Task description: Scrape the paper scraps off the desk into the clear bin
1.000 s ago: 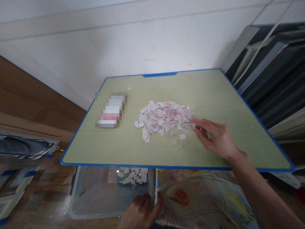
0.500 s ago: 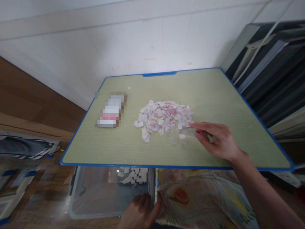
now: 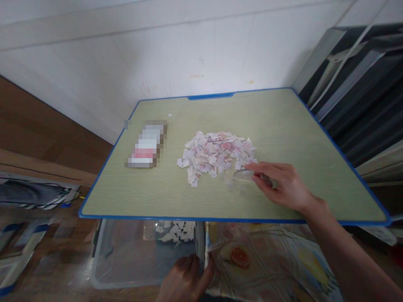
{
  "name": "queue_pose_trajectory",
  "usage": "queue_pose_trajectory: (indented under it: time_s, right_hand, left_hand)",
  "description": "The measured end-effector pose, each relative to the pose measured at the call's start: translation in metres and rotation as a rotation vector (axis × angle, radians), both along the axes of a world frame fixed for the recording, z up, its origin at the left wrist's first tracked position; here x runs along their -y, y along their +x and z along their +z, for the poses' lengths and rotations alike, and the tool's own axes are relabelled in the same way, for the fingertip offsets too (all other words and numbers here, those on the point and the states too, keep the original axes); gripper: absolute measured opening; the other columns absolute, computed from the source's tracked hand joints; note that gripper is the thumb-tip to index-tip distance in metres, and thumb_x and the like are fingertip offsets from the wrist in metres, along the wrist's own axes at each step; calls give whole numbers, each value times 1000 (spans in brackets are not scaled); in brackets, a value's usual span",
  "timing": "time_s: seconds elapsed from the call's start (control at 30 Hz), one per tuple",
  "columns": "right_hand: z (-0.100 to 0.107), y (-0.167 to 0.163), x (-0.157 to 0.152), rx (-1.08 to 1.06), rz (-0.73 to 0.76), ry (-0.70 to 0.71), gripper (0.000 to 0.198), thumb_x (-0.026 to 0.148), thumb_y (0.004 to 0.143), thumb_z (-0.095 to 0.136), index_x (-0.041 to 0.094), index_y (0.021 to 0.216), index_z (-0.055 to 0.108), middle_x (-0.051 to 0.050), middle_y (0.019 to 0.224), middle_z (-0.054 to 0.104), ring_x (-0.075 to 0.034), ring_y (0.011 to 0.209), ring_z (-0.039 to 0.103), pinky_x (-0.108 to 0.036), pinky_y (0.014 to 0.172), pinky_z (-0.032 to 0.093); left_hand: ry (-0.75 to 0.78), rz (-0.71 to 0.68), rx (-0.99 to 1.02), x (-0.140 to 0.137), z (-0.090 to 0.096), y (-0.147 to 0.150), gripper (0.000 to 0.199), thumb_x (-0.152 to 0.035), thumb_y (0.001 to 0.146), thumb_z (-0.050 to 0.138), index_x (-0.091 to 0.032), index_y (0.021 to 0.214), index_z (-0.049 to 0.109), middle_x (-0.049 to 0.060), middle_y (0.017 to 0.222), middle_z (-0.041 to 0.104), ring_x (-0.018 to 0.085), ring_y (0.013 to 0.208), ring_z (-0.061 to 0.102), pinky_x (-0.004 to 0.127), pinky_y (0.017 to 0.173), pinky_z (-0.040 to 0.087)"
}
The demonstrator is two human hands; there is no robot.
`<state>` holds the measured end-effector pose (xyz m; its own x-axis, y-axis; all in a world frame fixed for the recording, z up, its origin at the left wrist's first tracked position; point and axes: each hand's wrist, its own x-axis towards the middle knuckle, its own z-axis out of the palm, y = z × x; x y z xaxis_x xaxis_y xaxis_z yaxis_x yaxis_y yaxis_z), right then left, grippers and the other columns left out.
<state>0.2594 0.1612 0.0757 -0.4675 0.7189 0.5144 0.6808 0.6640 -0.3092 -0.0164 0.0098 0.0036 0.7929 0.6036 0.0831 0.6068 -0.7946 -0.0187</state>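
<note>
Plastic piece (image 3: 242, 175): thin, clear and bent, over the green tabletop (image 3: 283, 126), just beside the near right edge of the paper pile.
Right hand (image 3: 283, 184): pinching the plastic piece between thumb and fingers.
Paper pile (image 3: 217, 153): lots of little white and pink bits, heaped in the middle.
Clear scraps (image 3: 231, 183): see-through and hard to make out, on the near side of the pile.
Step now: looks like handling the plastic piece apart from the paper bits.
Next move: seems to call for a snug pinch and a gentle lift, so the light bits don't scatter.
Left hand (image 3: 184, 279): low and near, by the right side of the plastic bin (image 3: 126, 251); I can't tell if it grips.
White scraps (image 3: 181, 231): in the bin's far right part.
Fruit cloth (image 3: 252, 272): right of the bin.
</note>
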Motion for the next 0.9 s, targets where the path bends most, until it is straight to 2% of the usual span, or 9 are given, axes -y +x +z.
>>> queue_pose_trajectory:
  time_s: [0.07, 0.2, 0.33, 0.43, 0.5, 0.6, 0.73, 0.9]
  right_hand:
    - [0, -1, 0, -52, -31, -14, 23, 14, 83, 50, 19, 104, 59, -5, 90, 71, -14, 66, 66, -24, 58, 50]
    - [0, -2, -3, 12, -61, -48, 26, 16, 86, 47, 19, 110, 57, -6, 94, 70, -16, 72, 66, -27, 61, 51]
    - [1, -4, -4, -24, -52, -64, 24, 15, 84, 47, 19, 106, 59, -5, 89, 71, -13, 61, 64, -24, 57, 50]
    - [1, -4, -4, -12, -85, -55, 26, 17, 86, 46, 20, 110, 56, -6, 92, 70, -15, 67, 65, -26, 60, 50]
    - [1, -4, -5, 10, -55, -66, 26, 16, 86, 46, 20, 109, 57, -6, 93, 70, -15, 69, 65, -26, 60, 50]
    - [1, -5, -4, -26, -39, -59, 24, 15, 84, 48, 19, 106, 58, -5, 87, 71, -12, 56, 62, -23, 54, 48]
    - [1, -5, -4, -34, -50, -38, 25, 15, 85, 48, 18, 107, 57, -6, 91, 71, -13, 61, 63, -24, 57, 49]
    - [1, -4, -2, -56, -42, -32, 24, 14, 83, 49, 20, 103, 59, -3, 86, 71, -10, 51, 59, -23, 52, 48]
  left_hand:
    - [-3, -6, 0, 0, -1, 0, 50, -2, 60, 48, -9, 109, 42, 1, 57, 56, 19, 46, 53, 27, 40, 47]
    - [0, -3, 23, 0, -1, -1, 47, -2, 62, 45, -9, 109, 43, 1, 57, 56, 18, 45, 53, 26, 40, 46]
    - [13, 5, 23, -2, 3, 1, 49, -1, 61, 44, -9, 109, 42, 1, 56, 56, 18, 45, 53, 26, 40, 47]
    - [4, -2, 20, -3, 3, 2, 48, -1, 61, 44, -9, 108, 42, 1, 56, 56, 18, 46, 54, 26, 40, 47]
    - [4, 0, 14, -2, 3, 2, 48, -1, 61, 44, -9, 108, 42, 1, 57, 56, 18, 46, 54, 26, 40, 47]
    - [5, 4, 8, -1, 3, 0, 48, -1, 61, 46, -8, 109, 42, 1, 57, 56, 18, 46, 53, 27, 40, 47]
    - [-15, -6, 1, 0, 2, -1, 52, -1, 59, 48, -9, 110, 41, 1, 58, 57, 18, 47, 54, 27, 41, 48]
    - [17, 0, 23, -1, 3, 0, 49, -1, 59, 46, -9, 108, 42, 1, 57, 57, 18, 46, 54, 27, 41, 48]
